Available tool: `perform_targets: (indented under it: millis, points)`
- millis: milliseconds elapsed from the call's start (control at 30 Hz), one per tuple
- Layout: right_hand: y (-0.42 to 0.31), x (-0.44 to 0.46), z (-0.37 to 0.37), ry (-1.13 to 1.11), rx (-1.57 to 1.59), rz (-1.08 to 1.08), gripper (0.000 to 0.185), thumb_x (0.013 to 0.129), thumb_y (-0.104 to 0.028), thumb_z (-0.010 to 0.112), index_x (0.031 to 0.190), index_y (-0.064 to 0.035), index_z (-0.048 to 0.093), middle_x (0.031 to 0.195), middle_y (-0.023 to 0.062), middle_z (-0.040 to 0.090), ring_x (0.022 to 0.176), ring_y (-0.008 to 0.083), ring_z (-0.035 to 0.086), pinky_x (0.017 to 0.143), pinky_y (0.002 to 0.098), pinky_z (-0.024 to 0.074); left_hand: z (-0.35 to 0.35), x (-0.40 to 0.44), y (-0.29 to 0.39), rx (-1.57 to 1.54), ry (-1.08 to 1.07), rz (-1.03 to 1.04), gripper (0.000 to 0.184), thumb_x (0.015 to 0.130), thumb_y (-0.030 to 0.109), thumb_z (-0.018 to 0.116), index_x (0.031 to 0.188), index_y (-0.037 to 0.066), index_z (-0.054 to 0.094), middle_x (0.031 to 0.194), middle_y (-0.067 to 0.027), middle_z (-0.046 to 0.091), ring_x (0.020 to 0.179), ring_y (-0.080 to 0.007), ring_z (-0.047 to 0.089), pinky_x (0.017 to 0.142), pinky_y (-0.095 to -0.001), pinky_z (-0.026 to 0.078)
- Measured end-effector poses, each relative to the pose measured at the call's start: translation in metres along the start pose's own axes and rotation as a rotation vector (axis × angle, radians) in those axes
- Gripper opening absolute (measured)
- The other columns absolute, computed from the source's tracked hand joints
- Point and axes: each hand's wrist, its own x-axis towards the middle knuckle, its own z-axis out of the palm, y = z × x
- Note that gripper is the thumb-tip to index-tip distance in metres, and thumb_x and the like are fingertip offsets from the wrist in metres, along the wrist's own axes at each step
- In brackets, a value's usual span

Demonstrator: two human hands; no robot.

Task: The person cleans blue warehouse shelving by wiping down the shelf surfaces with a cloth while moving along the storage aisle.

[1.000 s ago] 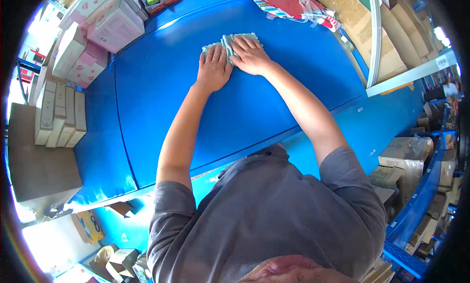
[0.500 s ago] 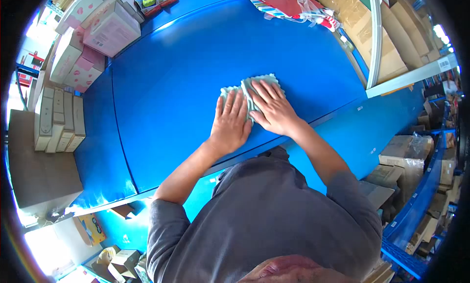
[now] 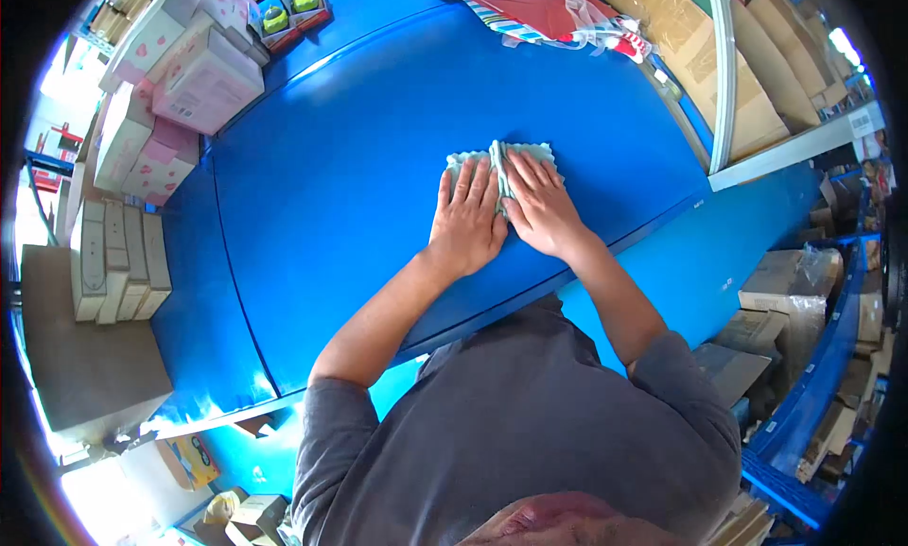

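Observation:
A pale green cloth with a scalloped edge lies on the blue tabletop, bunched into a raised fold along its middle. My left hand rests flat on its left half, fingers extended. On the other half, my right hand presses down with its fingers stretched out and angled to the upper left. Both palms cover much of the cloth's lower part. The thumbs are near each other below the fold.
Pink and white boxes are stacked at the left, with upright white boxes nearer me. A red tray with green-yellow items and a red package sit at the far edge. Cardboard stands behind a metal frame at right.
Both hands and the cloth have slid to the right across the tabletop. The fold between the hands is narrower and stands up more. The view has shifted slightly.

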Motion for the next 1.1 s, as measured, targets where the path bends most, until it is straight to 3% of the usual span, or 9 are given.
perform_targets:
  millis: [233,567,700,1100]
  points:
    - [0.053,0.032,0.013,0.052,-0.078,0.005,0.057,0.101,-0.024,0.053,0.152,0.0004,0.046,0.159,0.0211,0.044,0.146,0.0407,0.041,0.121,0.0558,0.0284,0.021,0.057,-0.023,0.038,0.0,0.013,0.065,0.102,0.036,0.04,0.155,-0.003,0.041,0.165,-0.0235,0.035,0.157,-0.0434,0.023,0.126,-0.0623,0.011]
    - [0.104,0.096,0.038,0.151,-0.229,0.109,0.054,0.103,-0.033,0.051,0.149,-0.0048,0.052,0.158,0.018,0.047,0.146,0.0387,0.043,0.118,0.0569,0.0316,0.045,0.14,-0.074,0.051,0.003,-0.001,0.065,0.103,0.039,0.037,0.157,0.004,0.042,0.166,-0.0186,0.036,0.156,-0.0399,0.025,0.126,-0.0599,0.013]
    - [0.124,0.131,0.049,0.146,-0.307,0.23,0.054,0.105,-0.039,0.047,0.15,-0.0101,0.053,0.159,0.016,0.047,0.146,0.0387,0.043,0.117,0.0565,0.0314,0.051,0.175,-0.09,0.085,-0.087,-0.152,0.065,0.105,0.041,0.033,0.161,0.009,0.037,0.168,-0.0158,0.032,0.157,-0.0368,0.023,0.126,-0.0598,0.015]
    - [0.147,0.171,0.048,0.032,-0.291,0.285,0.06,0.106,-0.05,0.037,0.154,-0.0158,0.05,0.164,0.0145,0.04,0.149,0.0394,0.038,0.118,0.0572,0.0281,0.057,0.192,-0.103,0.086,-0.022,-0.279,0.065,0.105,0.044,0.035,0.159,0.008,0.041,0.167,-0.0159,0.035,0.157,-0.0374,0.025,0.125,-0.0607,0.015]
